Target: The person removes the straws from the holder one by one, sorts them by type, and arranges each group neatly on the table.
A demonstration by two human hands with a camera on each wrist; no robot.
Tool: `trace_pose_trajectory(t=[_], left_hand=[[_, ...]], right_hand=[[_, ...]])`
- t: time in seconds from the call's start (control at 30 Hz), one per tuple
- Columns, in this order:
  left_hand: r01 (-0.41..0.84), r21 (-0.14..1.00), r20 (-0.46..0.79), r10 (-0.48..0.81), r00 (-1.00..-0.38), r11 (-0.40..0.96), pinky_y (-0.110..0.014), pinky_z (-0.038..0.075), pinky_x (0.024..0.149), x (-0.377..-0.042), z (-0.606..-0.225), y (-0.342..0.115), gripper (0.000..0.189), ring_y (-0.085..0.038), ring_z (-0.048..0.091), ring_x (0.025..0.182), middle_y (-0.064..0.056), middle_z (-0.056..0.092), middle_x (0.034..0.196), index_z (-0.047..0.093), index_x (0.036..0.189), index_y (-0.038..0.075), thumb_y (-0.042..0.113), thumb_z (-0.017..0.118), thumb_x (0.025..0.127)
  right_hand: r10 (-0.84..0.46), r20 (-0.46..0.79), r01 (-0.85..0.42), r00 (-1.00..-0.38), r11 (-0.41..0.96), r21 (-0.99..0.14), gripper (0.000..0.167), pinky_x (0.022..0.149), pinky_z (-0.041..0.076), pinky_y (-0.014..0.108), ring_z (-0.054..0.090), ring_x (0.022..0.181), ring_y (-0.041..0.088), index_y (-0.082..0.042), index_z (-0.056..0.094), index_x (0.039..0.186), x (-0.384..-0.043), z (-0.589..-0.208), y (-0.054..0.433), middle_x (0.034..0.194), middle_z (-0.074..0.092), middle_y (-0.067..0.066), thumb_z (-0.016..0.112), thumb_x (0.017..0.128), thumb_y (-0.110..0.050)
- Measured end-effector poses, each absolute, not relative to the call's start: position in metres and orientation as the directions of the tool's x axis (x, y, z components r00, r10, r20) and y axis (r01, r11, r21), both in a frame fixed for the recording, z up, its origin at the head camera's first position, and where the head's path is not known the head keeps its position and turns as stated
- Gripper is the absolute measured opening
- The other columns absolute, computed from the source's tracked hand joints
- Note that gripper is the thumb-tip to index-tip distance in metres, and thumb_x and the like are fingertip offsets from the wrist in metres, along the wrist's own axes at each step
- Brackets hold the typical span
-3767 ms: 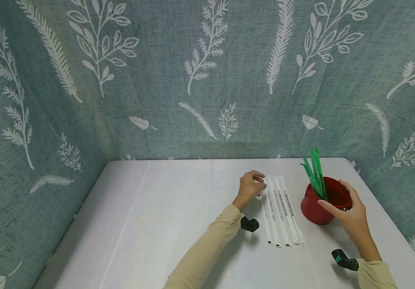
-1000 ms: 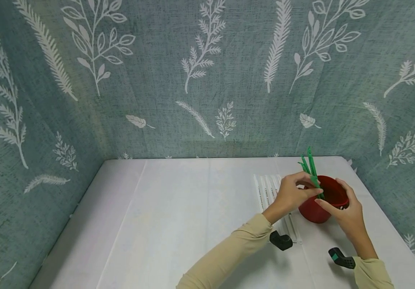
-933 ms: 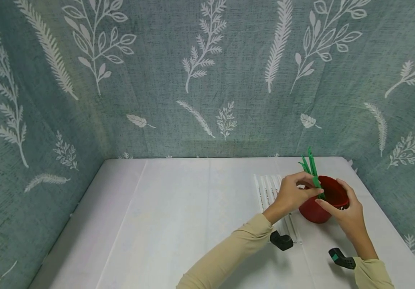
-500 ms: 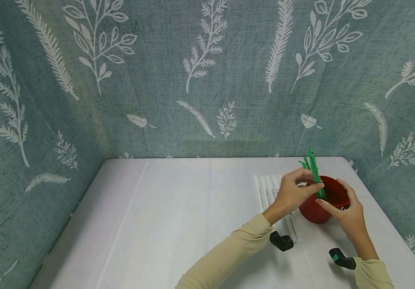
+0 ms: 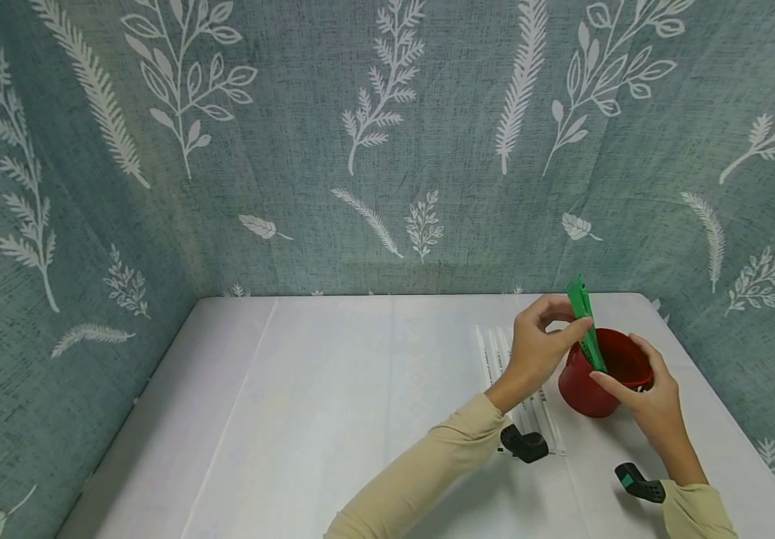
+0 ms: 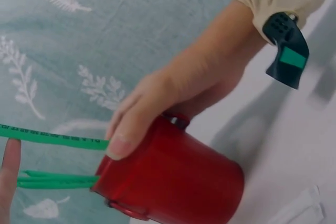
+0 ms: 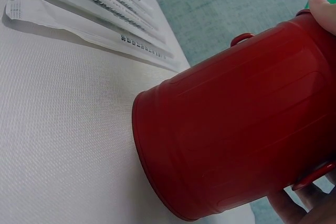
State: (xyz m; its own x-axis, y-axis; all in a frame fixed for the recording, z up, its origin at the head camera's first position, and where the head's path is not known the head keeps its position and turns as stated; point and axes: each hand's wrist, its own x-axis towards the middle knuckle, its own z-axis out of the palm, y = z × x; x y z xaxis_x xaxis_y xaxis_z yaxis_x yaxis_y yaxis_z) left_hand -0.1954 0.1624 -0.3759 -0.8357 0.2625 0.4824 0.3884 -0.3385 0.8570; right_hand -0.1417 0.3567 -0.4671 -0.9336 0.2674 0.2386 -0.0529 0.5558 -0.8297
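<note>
A red metal bucket [image 5: 585,391] with small side handles stands on the right of the table. My right hand [image 5: 660,397] grips it by the rim, its thumb on the near side; in the right wrist view, fingers curl under a handle. Slim green printed packets [image 5: 591,352] stand upright in the bucket, leaning on its left rim. My left hand [image 5: 537,344] pinches the green packets near their upper part between thumb and fingers. In the left wrist view, one green packet [image 6: 58,139] lies apart from the others, with a fingertip touching it.
Several long white printed paper packets [image 5: 541,419] lie side by side left of the bucket, partly hidden under my left forearm. The white table [image 5: 320,404] meets a green leaf-patterned cloth [image 5: 293,150] behind. Black wrist devices [image 5: 525,445] hang close over the table.
My left hand has moved right from the white packets to the green ones, then slightly up and left along them. The green tops now stand closer together. My right hand stays on the bucket.
</note>
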Motion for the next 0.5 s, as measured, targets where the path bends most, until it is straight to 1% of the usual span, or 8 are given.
trace_pose_trajectory(t=[0.07, 0.17, 0.37, 0.5], left_hand=[[0.383, 0.854, 0.481, 0.253, -0.839, -0.352, -0.023, 0.057, 0.072, -0.2, -0.381, 0.164, 0.021, -0.009, 0.062, 0.089, -0.017, 0.063, 0.098, 0.061, 0.107, -0.003, 0.003, 0.066, 0.088], [0.394, 0.839, 0.499, 0.241, -0.833, -0.375, -0.025, 0.057, 0.071, -0.203, -0.382, 0.164, 0.021, -0.006, 0.061, 0.089, -0.017, 0.062, 0.1, 0.06, 0.109, -0.002, 0.004, 0.064, 0.089], [0.431, 0.792, 0.547, 0.189, -0.815, -0.432, -0.03, 0.059, 0.07, -0.195, -0.358, 0.154, 0.02, -0.005, 0.058, 0.085, -0.025, 0.058, 0.1, 0.057, 0.108, -0.008, -0.003, 0.061, 0.089], [0.446, 0.751, 0.571, 0.14, -0.809, -0.486, -0.033, 0.059, 0.07, -0.2, -0.357, 0.155, 0.019, -0.004, 0.059, 0.085, -0.024, 0.058, 0.099, 0.056, 0.108, -0.008, -0.004, 0.06, 0.09]], right_hand=[[0.268, 0.24, -0.053, -0.933, 0.556, -0.829, 0.081, 0.072, 0.042, 0.004, 0.035, 0.11, 0.008, -0.025, 0.023, 0.151, -0.142, -0.467, 0.357, 0.138, 0.038, 0.017, 0.071, 0.086, -0.023], [0.268, 0.237, -0.051, -0.934, 0.557, -0.829, 0.081, 0.071, 0.043, 0.004, 0.035, 0.11, 0.01, -0.025, 0.022, 0.151, -0.142, -0.468, 0.357, 0.138, 0.038, 0.018, 0.071, 0.086, -0.024], [0.281, 0.23, -0.042, -0.932, 0.547, -0.836, 0.081, 0.071, 0.043, 0.004, 0.035, 0.11, 0.009, -0.026, 0.023, 0.151, -0.142, -0.468, 0.356, 0.137, 0.039, 0.015, 0.071, 0.086, -0.024], [0.281, 0.236, -0.045, -0.93, 0.552, -0.833, 0.081, 0.07, 0.043, 0.004, 0.035, 0.111, 0.011, -0.025, 0.023, 0.151, -0.143, -0.468, 0.357, 0.138, 0.039, 0.016, 0.072, 0.085, -0.024]])
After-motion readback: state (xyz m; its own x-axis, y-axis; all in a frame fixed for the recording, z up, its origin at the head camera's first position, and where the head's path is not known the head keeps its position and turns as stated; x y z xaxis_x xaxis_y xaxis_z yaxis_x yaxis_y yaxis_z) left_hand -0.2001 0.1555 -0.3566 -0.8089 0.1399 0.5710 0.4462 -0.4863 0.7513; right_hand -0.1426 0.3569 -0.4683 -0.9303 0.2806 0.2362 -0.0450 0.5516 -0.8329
